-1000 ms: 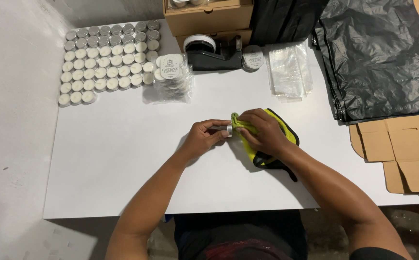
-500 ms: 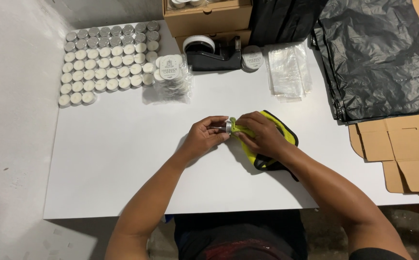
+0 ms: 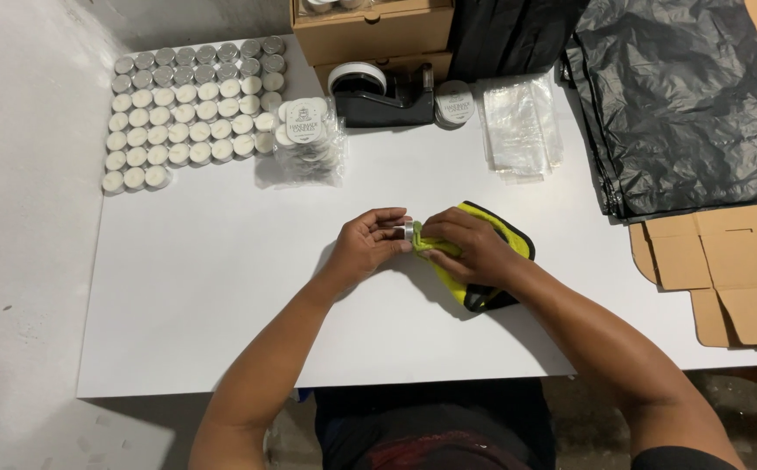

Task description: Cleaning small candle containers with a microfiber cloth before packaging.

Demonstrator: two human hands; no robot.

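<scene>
At mid-table, the left hand [image 3: 368, 245] pinches a small silver tin [image 3: 409, 231] while the right hand [image 3: 470, 248] clasps a yellow-green cloth [image 3: 492, 261] against it. Farther off stand a bag of labelled tins [image 3: 307, 139], rows of candle-filled tins [image 3: 187, 113] at far left, a tape dispenser [image 3: 383, 94] and cardboard boxes [image 3: 370, 30].

One tape dispenser [image 3: 385, 94], one yellow-green cloth [image 3: 492, 233] (black-edged), two hands [image 3: 370, 242].

Yellow-green cloth [image 3: 483, 252] edged black; white table [image 3: 222, 287]; silver tin [image 3: 409, 231].
</scene>
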